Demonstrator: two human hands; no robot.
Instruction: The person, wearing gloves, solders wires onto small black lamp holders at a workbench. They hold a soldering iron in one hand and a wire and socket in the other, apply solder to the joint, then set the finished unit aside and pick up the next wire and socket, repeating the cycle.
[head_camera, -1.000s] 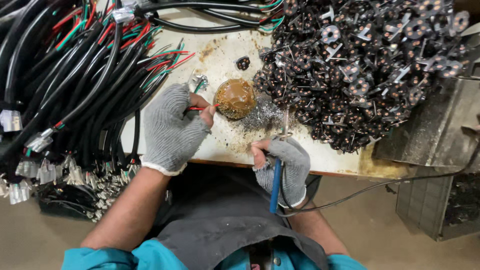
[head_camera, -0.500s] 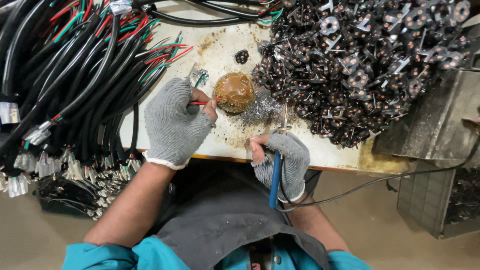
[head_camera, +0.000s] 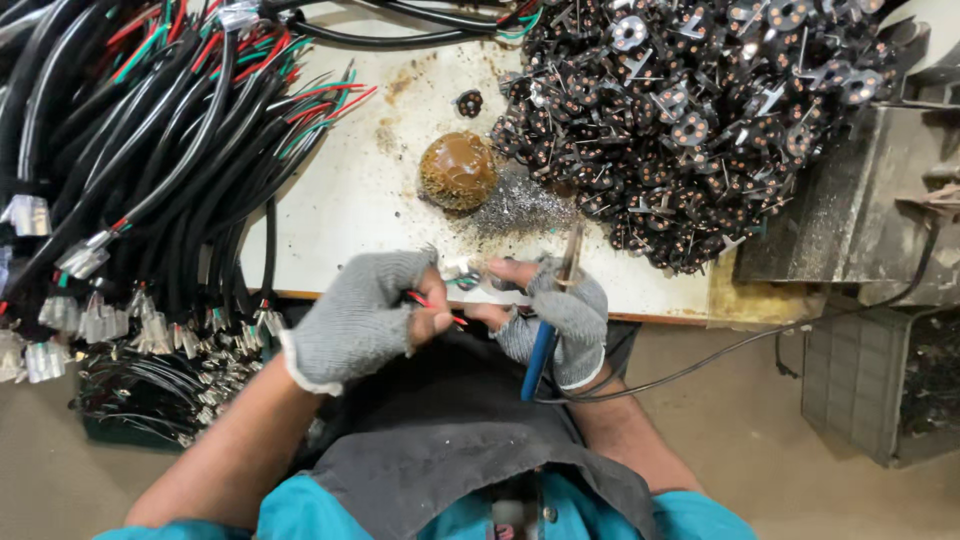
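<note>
Red wire (head_camera: 432, 305), thin and short where it shows, sits pinched between the thumb and fingers of the left hand (head_camera: 362, 318), at the near edge of the white worktable (head_camera: 350, 200) and just in front of the person's body. Farther left, a thick bundle of black cables (head_camera: 130, 150) with red and green cores spills across the table's left side, and its white plastic connectors (head_camera: 90, 320) hang off the edge in a cluster. The left hand wears a grey knit fingerless glove and is closed around the wire. Just right of it, the right hand (head_camera: 555, 310), gloved the same way, is closed around a blue-handled soldering iron (head_camera: 545, 340), whose metal tip points up past the fingers toward the table; the two hands meet over a small metal piece (head_camera: 462, 272) at the table edge, too small to make out clearly. A thin black cord (head_camera: 700, 360) trails from the iron off to the right. Behind the hands, a brown round lump (head_camera: 458, 170) rests on the stained tabletop beside a scatter of grey metal filings (head_camera: 520, 208). Right of that lies a large heap of small black round parts (head_camera: 690, 110) with metal pins, and beyond it a grey metal box (head_camera: 850, 210).
</note>
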